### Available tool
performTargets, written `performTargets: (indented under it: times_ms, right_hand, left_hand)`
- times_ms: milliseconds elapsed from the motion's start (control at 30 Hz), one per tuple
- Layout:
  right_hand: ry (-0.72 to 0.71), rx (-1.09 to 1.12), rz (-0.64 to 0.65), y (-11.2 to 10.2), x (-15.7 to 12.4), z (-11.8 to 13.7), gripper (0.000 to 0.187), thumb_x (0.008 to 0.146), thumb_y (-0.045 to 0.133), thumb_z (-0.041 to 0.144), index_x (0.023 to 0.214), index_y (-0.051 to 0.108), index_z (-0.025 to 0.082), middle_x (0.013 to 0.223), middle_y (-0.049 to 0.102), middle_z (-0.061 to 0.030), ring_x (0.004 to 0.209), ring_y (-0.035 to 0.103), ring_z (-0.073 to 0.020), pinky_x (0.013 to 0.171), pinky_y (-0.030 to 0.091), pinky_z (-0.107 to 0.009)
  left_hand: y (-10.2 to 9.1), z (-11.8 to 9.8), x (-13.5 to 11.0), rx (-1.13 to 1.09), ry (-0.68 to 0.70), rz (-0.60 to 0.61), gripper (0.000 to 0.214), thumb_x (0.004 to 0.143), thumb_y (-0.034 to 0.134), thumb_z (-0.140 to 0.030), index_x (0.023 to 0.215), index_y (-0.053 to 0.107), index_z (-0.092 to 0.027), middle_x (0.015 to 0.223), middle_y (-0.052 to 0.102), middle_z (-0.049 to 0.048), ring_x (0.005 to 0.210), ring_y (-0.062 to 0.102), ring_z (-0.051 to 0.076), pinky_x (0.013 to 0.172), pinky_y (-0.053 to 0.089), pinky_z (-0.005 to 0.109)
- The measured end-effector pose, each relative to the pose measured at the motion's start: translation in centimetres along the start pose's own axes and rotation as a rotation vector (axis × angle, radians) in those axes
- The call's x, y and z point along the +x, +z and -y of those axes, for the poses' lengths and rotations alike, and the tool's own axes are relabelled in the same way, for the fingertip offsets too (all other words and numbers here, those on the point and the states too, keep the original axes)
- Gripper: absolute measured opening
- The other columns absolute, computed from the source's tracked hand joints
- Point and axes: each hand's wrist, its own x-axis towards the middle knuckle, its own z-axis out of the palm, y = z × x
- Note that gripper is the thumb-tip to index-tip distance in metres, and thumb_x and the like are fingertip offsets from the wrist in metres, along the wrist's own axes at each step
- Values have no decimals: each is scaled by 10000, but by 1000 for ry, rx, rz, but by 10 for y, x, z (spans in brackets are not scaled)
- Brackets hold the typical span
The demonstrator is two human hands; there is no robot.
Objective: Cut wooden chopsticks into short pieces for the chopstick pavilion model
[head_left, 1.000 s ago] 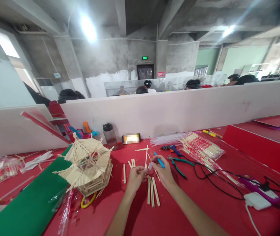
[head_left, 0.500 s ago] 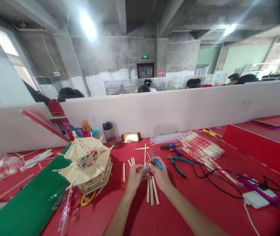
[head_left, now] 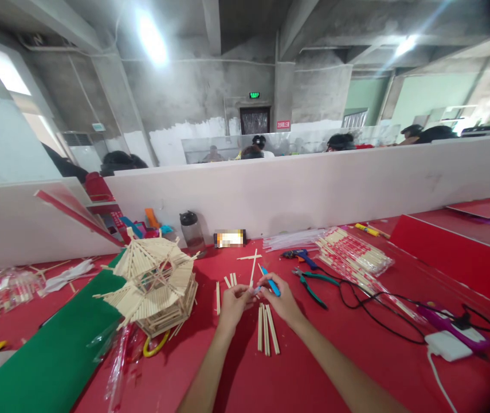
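My left hand [head_left: 235, 302] is closed in a pinch at the lower end of a thin wooden stick [head_left: 254, 267], which points away from me. Its fingertips almost meet those of my right hand [head_left: 279, 293]. A small pale, translucent piece [head_left: 256, 291] shows between the two hands; its kind is unclear. My right hand is closed around a blue pen-shaped tool [head_left: 271, 281], whose tip I cannot make out. Just below the hands lie several short wooden sticks [head_left: 266, 330], side by side. More short sticks [head_left: 218, 298] lie left of my left hand.
A wooden-stick pavilion model [head_left: 152, 281] stands left, near a green board [head_left: 51, 338]. Green-handled pliers [head_left: 313, 287], a glue gun [head_left: 300, 256], bagged sticks [head_left: 352, 252] and a power strip [head_left: 455, 332] with cables lie right. Behind are a bottle [head_left: 191, 229] and a white partition [head_left: 296, 195].
The stick at my left fingertips has tilted, its far end now leaning right. My hands have shifted slightly, and the blue tool has moved a little left.
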Motion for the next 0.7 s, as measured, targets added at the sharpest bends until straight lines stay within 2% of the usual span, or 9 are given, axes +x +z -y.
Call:
performTargets:
  times_ms: [233,433,533,600,700]
  right_hand:
    - [-9,-29,-11,-1,-1,-3,195,773,686,352,893,631,209,895,667,-44,880,647,-221,795,550,-345]
    - [6,15,8,0,-1,-2,206,758,704,350,888,622,213,889,672,-35,878,651,-213,776,559,-328]
    - [18,27,4,-4,2,-3,268,759,707,384,956,632,218,943,685,-47,911,659,-225,742,569,-326]
    - [48,52,-13,-9,5,-3,324,786,677,444,1021,642,224,939,694,-54,864,671,-223,688,574,-327]
    - [94,75,-51,-18,9,2,399,794,655,522,1041,669,209,756,691,-36,663,654,-189,598,551,-307]
  left_hand:
    - [-2,-2,1,-1,17,11,480,554,826,-511,791,691,-117,718,713,67,660,687,184,659,555,284]
    - [-4,0,3,5,32,15,472,570,821,-508,795,690,-114,725,716,73,663,687,179,650,558,271]
    - [-5,0,5,16,26,-2,459,560,825,-505,772,694,-119,706,713,62,636,678,167,631,556,259]
    - [-6,0,6,14,16,-19,439,555,831,-493,750,694,-124,680,706,50,622,673,162,624,556,256]
    - [-7,2,9,-4,6,-46,428,539,843,-477,736,691,-129,660,701,40,617,676,164,623,558,262]
